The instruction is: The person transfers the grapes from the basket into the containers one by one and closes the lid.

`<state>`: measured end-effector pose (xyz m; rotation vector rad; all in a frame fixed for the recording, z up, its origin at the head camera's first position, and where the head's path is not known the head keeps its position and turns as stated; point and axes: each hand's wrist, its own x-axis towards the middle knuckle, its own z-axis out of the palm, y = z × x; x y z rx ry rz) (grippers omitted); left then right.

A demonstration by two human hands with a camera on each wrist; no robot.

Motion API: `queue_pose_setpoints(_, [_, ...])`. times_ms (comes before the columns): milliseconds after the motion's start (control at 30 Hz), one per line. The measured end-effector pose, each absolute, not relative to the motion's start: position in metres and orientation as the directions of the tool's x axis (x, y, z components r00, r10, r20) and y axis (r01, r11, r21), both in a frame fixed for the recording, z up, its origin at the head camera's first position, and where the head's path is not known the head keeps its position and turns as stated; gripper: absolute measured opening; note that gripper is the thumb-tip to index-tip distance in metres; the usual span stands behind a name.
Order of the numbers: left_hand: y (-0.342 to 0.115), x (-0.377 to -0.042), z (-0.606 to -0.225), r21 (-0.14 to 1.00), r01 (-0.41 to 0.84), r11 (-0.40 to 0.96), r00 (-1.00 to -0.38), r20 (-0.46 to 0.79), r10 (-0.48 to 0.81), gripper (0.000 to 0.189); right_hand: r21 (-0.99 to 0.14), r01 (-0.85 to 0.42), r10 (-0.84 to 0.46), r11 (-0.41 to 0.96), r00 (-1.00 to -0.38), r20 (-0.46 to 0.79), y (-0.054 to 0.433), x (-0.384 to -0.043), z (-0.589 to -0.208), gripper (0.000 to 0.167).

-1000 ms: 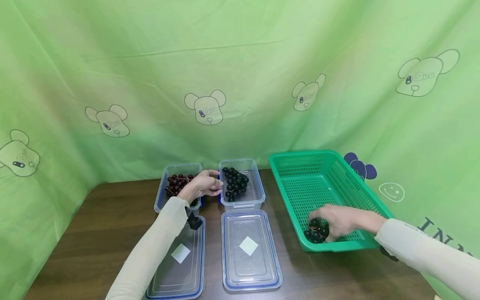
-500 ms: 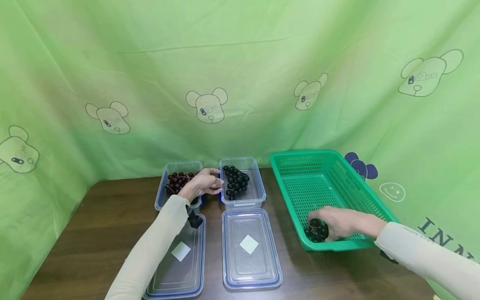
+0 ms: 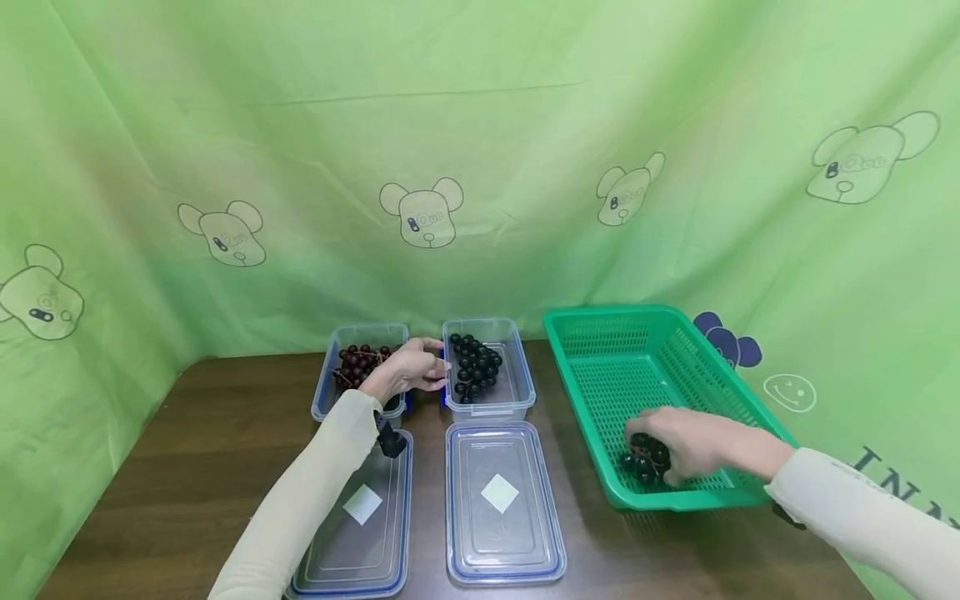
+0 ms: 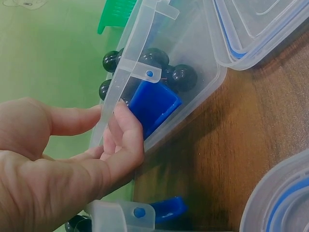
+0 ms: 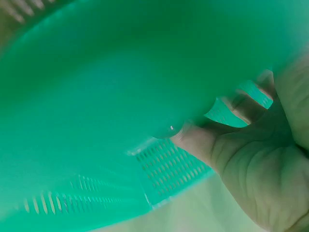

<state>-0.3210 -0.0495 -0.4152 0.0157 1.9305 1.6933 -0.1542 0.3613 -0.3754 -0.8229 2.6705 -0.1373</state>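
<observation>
My left hand (image 3: 408,367) pinches the left wall of a clear plastic container (image 3: 513,383) at its rim. In the left wrist view, a blue latch (image 4: 154,107) hangs beside the fingertips. A bunch of black grapes (image 3: 476,371) lies in that container. On the right, my right hand (image 3: 693,446) reaches into a green basket (image 3: 618,358), fingers curled round another bunch of black grapes (image 3: 647,460). The right wrist view is mostly filled by the basket's blurred wall; only the edge of one grape (image 5: 169,130) shows at the thumb.
A second clear container (image 3: 322,412) with dark red grapes (image 3: 356,367) stands left, partly behind my left hand. Two blue-rimmed lids, the left lid (image 3: 352,542) and right lid (image 3: 506,542), lie in front, each bearing a white square. A green curtain (image 3: 480,125) hangs behind the wooden table (image 3: 180,467).
My right hand and the grapes in it have shifted slightly right and up within the basket. The left hand keeps its hold on the container. The whole head view has shifted a little.
</observation>
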Motion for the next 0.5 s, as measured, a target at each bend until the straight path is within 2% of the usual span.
queue_pose_setpoints(233, [-0.049,-0.322,-0.412,0.91,-0.358,0.209,-0.837,-0.412,0.359,0.063,-0.161,-0.545,-0.568,0.823,-0.797,-0.206,0.361,-0.16,-0.344,0.061])
queue_pose_setpoints(500, [-0.048,-0.321,-0.415,0.911,-0.357,0.208,-0.841,-0.41,0.352,0.064,-0.113,-0.577,-0.587,0.809,-0.805,-0.09,0.349,-0.167,-0.314,0.055])
